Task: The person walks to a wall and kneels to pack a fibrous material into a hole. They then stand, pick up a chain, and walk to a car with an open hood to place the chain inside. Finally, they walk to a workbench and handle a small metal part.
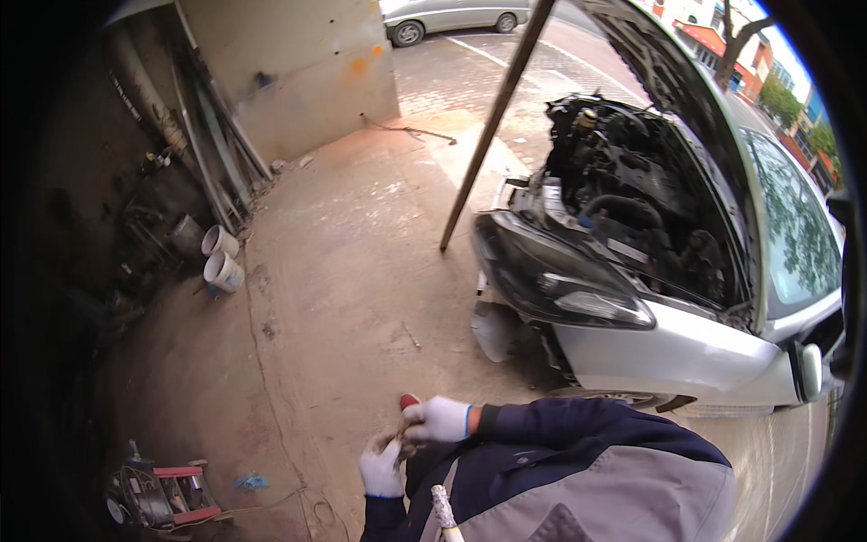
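Both my hands wear white work gloves and meet in front of my body at the lower middle. My left hand (381,468) has its fingers curled up toward the other glove. My right hand (440,420) comes in from the right, its fingers bent down and closed against the left fingertips. Something small and brownish may be between them, but I cannot make out what it is. Just beyond the right glove shows a red shoe tip (410,399). A white stick with a grey, ash-like tip (442,506), like a cigarette, juts up at the lower edge.
To the right stands a silver car (686,357), hood raised, engine bay (632,190) exposed, headlight (578,289) facing me. A slanted pole (497,126) rises beside it. Two white buckets (224,271) stand left. A red-and-grey tool case (185,495) and blue scrap (251,481) lie lower left.
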A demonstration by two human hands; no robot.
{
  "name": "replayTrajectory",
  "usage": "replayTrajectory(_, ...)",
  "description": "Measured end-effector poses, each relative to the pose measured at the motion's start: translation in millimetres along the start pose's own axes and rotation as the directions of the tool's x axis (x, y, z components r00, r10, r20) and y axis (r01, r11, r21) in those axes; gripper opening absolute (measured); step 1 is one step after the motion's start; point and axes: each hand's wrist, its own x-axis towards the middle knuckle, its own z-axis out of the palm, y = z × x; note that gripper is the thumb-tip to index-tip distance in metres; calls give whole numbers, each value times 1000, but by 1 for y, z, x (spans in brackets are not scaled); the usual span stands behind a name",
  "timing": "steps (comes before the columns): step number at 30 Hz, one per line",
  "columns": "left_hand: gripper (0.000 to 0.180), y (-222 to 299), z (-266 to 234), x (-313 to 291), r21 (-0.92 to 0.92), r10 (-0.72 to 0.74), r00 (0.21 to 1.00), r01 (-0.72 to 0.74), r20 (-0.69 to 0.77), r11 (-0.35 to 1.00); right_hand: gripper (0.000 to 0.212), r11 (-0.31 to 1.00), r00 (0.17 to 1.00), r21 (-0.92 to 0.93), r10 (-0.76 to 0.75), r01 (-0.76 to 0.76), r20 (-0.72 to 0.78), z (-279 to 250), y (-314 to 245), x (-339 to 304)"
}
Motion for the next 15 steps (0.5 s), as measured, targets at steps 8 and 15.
replayTrajectory(8, 22, 189, 34, 217, 372, 45, 953, -160, 300, 914, 24, 942, 958, 311, 195, -124, -212, -135, -79, 156)
replayTrajectory(15, 20, 256, 82, 388, 307, -90, 953, -4, 289, 952, 22, 787, 928, 604, 309, -126, -210, -245, -73, 273)
